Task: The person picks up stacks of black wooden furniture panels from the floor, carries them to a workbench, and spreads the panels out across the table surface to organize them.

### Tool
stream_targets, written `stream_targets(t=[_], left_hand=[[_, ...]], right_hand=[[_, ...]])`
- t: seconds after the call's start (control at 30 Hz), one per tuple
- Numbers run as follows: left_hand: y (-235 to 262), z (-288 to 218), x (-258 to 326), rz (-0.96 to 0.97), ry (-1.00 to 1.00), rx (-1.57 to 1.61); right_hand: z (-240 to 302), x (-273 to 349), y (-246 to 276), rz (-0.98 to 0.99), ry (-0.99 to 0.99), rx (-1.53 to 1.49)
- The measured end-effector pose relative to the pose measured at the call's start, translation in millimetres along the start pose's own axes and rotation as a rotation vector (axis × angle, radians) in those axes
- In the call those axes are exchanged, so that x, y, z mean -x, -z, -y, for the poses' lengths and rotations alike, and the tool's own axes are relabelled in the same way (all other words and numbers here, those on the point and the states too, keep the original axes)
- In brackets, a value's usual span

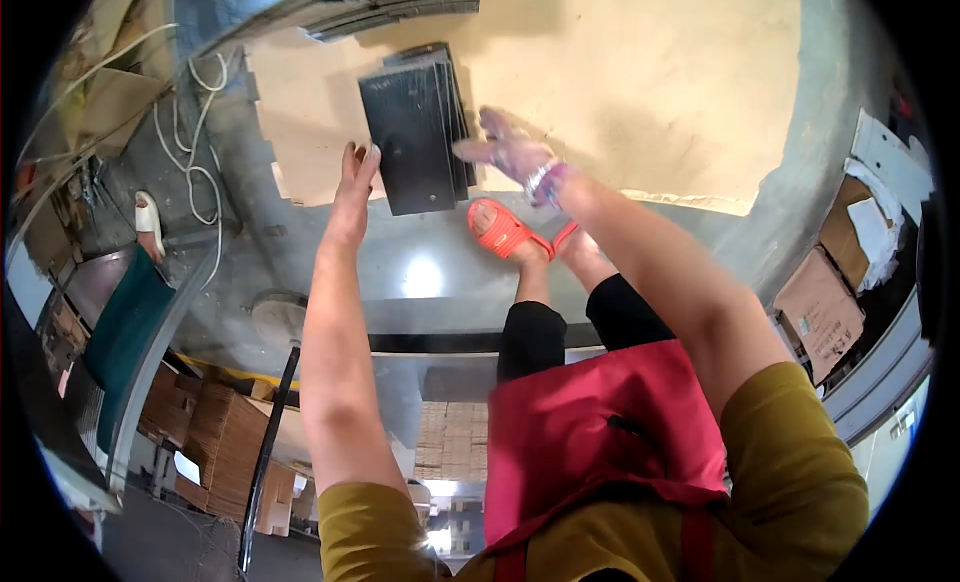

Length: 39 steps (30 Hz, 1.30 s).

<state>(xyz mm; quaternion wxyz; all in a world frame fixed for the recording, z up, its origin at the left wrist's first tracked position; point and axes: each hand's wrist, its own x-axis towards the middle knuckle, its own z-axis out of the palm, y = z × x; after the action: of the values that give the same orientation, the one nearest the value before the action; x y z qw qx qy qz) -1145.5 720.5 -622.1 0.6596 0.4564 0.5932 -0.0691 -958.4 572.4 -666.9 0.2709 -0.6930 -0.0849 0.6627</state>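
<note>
A person looks down at both bare arms stretched forward over a shiny grey surface. The left hand is held flat with fingers straight and together, its fingertips touching or nearly touching the left edge of a stack of dark rectangular plates; it is not gripping anything. The right hand is blurred, fingers spread loosely, just beside the right edge of the same stack; it is too blurred to tell whether it touches the plates. The two hands are apart, with the stack between them. The plates lie fanned slightly, on a pale tan sheet that stretches beyond and to the right of the hands. Just nearer the body than the right hand, an orange sandal shows on the person's foot. Well to the left of the left hand, white cables loop over the floor. Nearer the body lies a red apron, and brown cardboard sits far right of the right arm.
</note>
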Motion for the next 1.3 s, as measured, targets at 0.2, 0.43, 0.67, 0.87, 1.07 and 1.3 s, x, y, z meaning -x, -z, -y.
stream_targets(t=[0.2,0.43,0.67,0.87,1.07,1.3], left_hand=[[-8.6,41.9,-48.2,0.132,-0.092,0.133],[-22.4,25.9,-40.0,0.189,-0.015,0.058],[8.6,24.8,47.9,0.207,0.344,0.110],[15.7,-47.3,47.8,0.296,0.664,-0.136],[10.3,-42.9,-9.3,0.359,0.814,-0.089],[0.8,-36.4,-12.0,0.268,0.866,-0.153]], right_hand=[[-5.5,-35.5,-30.7,0.128,0.101,-0.495],[-2.8,-20.6,-33.5,0.008,-0.109,-0.448],[20.2,62.4,-50.5,0.165,-0.196,-0.046],[41.9,100.9,-47.7,0.489,-0.390,-0.676],[56.5,73.3,-52.2,0.267,-0.671,-1.358],[23.3,38.5,-62.0,0.310,-0.603,-1.255]])
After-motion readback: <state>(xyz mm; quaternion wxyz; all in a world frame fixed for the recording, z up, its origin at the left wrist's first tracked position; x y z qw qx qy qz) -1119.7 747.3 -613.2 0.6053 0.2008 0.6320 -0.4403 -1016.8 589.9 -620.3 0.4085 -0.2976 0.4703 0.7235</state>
